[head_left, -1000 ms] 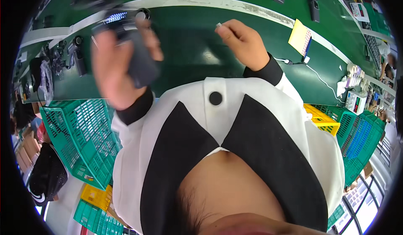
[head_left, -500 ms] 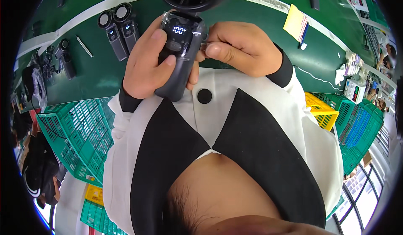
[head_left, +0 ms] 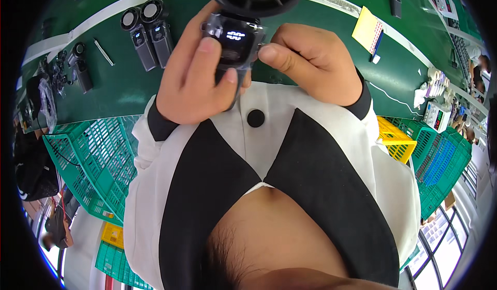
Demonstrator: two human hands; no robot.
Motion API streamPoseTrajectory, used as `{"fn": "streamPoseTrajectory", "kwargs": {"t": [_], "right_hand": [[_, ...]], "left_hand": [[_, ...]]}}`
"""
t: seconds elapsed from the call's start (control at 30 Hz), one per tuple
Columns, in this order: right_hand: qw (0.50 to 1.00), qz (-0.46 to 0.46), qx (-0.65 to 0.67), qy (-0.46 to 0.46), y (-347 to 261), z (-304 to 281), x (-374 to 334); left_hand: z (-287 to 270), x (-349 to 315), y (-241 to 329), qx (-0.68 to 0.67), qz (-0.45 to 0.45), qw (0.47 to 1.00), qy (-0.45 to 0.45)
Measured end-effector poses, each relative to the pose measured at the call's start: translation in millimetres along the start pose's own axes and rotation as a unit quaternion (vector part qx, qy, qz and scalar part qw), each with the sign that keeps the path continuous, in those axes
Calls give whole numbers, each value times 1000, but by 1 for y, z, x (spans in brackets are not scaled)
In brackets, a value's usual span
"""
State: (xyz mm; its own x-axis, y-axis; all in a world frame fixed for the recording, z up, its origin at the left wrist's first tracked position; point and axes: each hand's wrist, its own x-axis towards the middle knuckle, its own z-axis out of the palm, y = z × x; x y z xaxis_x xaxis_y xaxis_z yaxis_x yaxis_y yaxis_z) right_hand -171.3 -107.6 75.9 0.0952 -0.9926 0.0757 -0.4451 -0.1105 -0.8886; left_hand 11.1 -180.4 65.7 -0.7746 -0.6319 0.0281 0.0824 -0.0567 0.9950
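while left fingers wrap black fan, right fingers pinch at its edge (anything held unclear).

There is one left hand and one right hand. One held fan, two paired fans, one far-left fan and one upper-right fan make at least five. I count one silver rod, one yellow pad, one black button, two white meters and two yellow crates.
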Motion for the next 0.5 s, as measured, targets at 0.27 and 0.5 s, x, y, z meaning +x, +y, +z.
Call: {"fn": "streamPoseTrajectory", "kwargs": {"t": [0.27, 0.5], "right_hand": [[997, -54, -28, -39, 6, -4, 5], [998, -48, 7, -43, 4, -11, 1]], "left_hand": [[1, -2, -12, 94, 31, 995, -1], [5, 0, -19, 56, 39, 997, -20]]}}
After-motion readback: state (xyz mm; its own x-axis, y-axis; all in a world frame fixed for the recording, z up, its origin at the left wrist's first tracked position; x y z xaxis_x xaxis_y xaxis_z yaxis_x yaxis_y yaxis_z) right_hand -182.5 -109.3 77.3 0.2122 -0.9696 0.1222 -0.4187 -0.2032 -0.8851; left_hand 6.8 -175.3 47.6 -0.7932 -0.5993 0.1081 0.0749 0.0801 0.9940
